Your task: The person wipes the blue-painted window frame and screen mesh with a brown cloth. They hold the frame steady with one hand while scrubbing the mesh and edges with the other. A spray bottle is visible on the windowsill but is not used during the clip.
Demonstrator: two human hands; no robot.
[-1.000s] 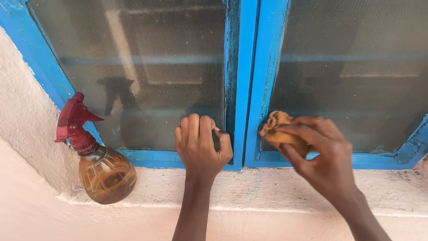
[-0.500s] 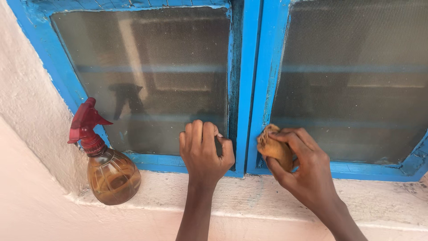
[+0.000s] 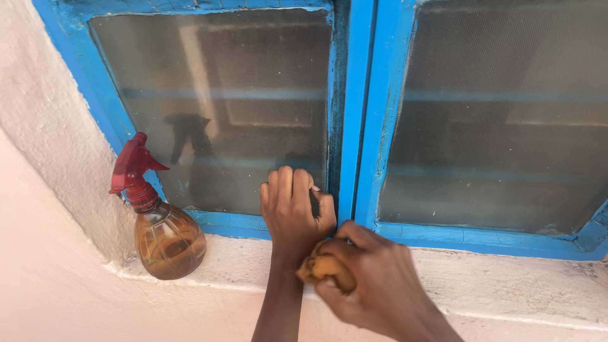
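the left hand (image 3: 294, 209) rests against the bottom of the left pane (image 3: 215, 107), fingers curled over and knuckles up, pressed near the blue centre post of the window frame (image 3: 351, 126). something small and dark shows under its fingertips, but i cannot tell what it is or whether the hand grips it. the right hand (image 3: 373, 285) sits just below and to the right of the left one, touching its wrist, and is closed tight around a bunched orange-brown cloth (image 3: 326, 269). the cloth bulges out on the side of that hand nearest the left wrist, over the rough pale sill (image 3: 519, 278) just beneath the frame.

well off to the left of both hands stands 1 spray bottle (image 3: 161, 231), upright on the sill in the corner by the plastered wall (image 3: 44, 145). it has a red trigger head and a round clear body holding amber liquid. beyond the right hand, up and to the right, is the 2nd pane (image 3: 500, 114), dusty and dim like the 1st.
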